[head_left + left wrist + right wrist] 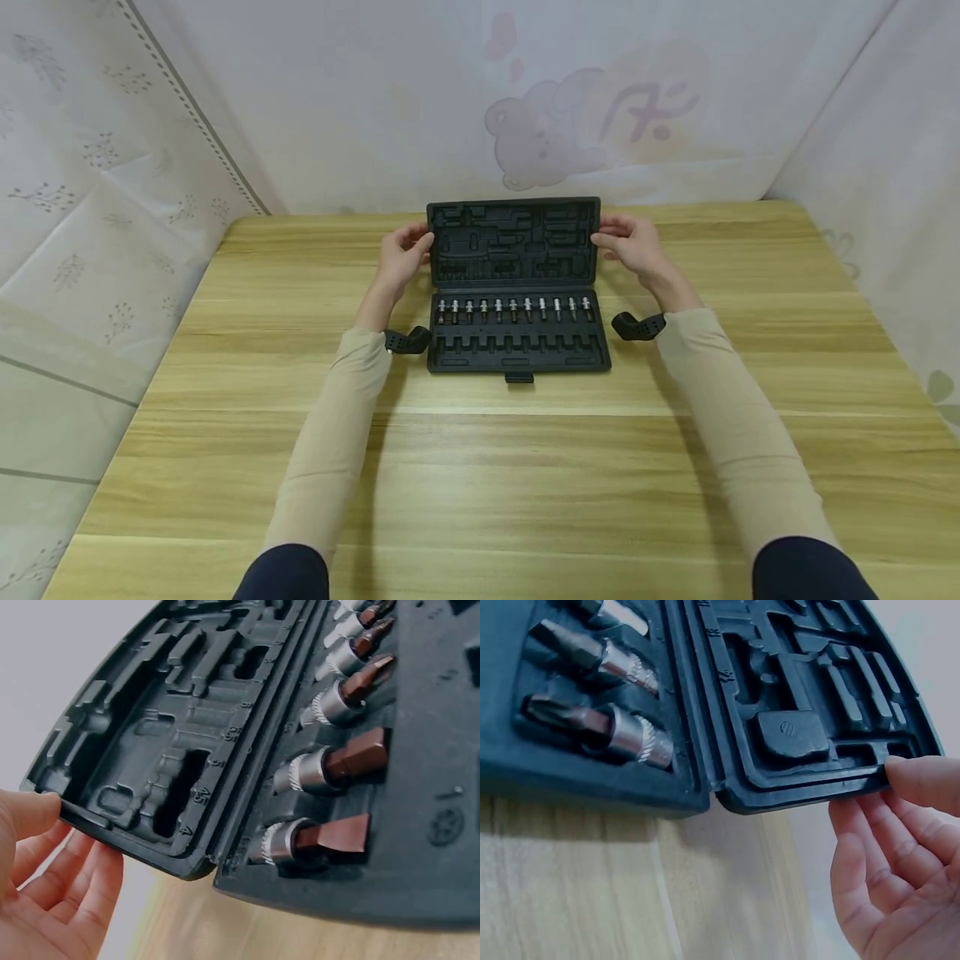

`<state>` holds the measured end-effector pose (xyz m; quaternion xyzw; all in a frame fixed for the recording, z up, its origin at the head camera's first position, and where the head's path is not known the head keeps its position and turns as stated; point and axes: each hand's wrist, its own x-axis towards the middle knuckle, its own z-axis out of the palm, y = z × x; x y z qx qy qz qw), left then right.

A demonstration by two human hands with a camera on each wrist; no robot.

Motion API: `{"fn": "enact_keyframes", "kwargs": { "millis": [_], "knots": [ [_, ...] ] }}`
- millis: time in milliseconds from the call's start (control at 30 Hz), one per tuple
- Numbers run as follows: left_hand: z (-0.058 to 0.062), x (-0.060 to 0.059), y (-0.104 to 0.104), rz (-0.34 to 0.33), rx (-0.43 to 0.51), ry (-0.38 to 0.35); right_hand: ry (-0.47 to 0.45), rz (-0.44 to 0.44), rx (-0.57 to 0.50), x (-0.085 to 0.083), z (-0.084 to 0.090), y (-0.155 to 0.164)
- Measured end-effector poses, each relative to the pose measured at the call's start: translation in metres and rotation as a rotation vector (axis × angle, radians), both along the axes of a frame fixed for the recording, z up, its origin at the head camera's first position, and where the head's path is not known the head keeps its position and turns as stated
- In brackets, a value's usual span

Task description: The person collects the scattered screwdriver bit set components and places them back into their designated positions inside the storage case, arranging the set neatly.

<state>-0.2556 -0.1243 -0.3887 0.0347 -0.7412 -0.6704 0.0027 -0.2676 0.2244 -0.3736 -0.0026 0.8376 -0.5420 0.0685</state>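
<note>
A black plastic tool case (519,329) lies opened on the wooden table, its lid (517,243) raised at the back. One row of silver bit sockets (513,310) sits in the base; the row of slots in front holds none. My left hand (401,254) pinches the lid's left edge, thumb on the inner rim and fingers behind. At the opposite edge, my right hand (633,246) pinches the lid the same way. Flat and cross-shaped tips show on the bit sockets (330,761) in the left wrist view. Moulded recesses in the lid hold nothing.
The wooden table (480,483) extends in front of the case and to both sides. Behind its far edge hangs a pale printed curtain (375,108). Black wrist cameras (408,340) sit beside the case, and a latch tab (519,377) juts from its front.
</note>
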Motion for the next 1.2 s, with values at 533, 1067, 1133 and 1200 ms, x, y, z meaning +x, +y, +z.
{"fn": "enact_keyframes", "kwargs": {
  "millis": [533,1067,1133,1200],
  "knots": [
    [0.003,0.012,-0.006,-0.072,-0.085,0.268,0.250,0.021,-0.022,0.011,-0.002,0.003],
    [0.033,0.045,-0.010,-0.130,-0.175,0.392,0.424,0.066,0.081,0.031,0.006,0.004],
    [0.032,0.045,-0.011,-0.135,-0.169,0.412,0.437,0.067,0.108,0.033,0.007,0.005],
    [0.024,0.042,-0.013,-0.140,-0.180,0.441,0.455,0.068,0.135,0.035,0.006,0.005]
  ]
}}
